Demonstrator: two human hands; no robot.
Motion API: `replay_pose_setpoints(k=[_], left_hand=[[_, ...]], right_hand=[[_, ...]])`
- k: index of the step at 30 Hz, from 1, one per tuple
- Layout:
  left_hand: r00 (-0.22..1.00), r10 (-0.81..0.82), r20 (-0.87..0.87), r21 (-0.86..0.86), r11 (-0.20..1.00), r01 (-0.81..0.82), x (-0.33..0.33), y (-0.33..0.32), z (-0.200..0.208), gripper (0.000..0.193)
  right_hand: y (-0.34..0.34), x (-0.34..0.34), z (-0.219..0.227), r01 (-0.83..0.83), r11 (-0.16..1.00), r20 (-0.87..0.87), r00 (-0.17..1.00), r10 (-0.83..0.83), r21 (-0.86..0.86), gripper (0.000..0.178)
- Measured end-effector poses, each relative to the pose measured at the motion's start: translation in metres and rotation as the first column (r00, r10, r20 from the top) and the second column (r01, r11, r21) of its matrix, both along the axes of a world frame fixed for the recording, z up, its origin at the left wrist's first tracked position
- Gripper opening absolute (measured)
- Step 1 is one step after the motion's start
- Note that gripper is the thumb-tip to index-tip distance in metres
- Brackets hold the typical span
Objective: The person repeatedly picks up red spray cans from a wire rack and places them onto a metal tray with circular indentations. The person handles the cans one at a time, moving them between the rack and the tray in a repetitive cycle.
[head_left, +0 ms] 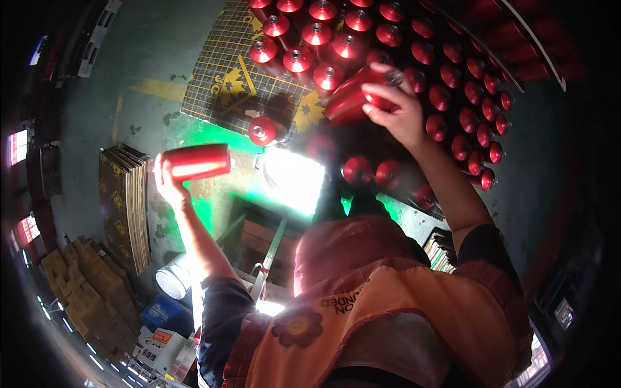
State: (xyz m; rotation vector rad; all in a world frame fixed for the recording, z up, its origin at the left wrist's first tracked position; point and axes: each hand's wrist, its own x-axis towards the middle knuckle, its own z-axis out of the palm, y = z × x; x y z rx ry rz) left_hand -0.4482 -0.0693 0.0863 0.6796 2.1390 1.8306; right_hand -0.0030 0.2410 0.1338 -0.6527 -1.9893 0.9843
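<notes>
Left grip (170,186) holds red canister (199,161) (contents hidden); right grip (402,115), blurred canister (347,100)

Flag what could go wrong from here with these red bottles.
1. The right hand has a tilted bottle close beside the standing bottles; it might knock one over.
2. The left hand grips a sideways bottle near one end, so it could slip and drop.
3. A lone bottle stands near the edge of the patterned board; a bump might tip it off.
</notes>
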Motion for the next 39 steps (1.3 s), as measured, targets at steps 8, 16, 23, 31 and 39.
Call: replay_pose_setpoints(k=[8,16,23,31,39], left_hand=[[0.896,-0.119,-0.428,-0.160,0.986,0.054,0.041,0.122,-0.094,0.049],[0.793,-0.250,-0.556,-0.450,0.893,-0.034,0.065,0.162,-0.133,0.054],[0.918,-0.283,-0.277,-0.230,0.947,0.222,0.059,0.152,-0.136,0.043],[0.779,-0.203,-0.593,-0.253,0.966,0.060,0.078,0.142,-0.090,0.028],[0.805,-0.519,-0.286,-0.079,0.851,0.520,0.245,0.116,-0.055,0.014]], right_hand=[[-0.006,-0.044,-0.094,-0.185,0.971,0.155,0.975,0.161,0.154,0.036],[-0.010,-0.050,-0.156,-0.231,0.971,0.262,0.943,0.205,0.070,0.040],[-0.016,-0.036,-0.161,-0.221,0.975,0.305,0.930,0.206,0.014,0.040],[-0.028,-0.007,-0.119,-0.057,0.998,0.279,0.959,0.055,0.000,0.036],[-0.085,0.200,-0.074,0.467,0.884,0.301,0.838,-0.454,0.033,0.025]])
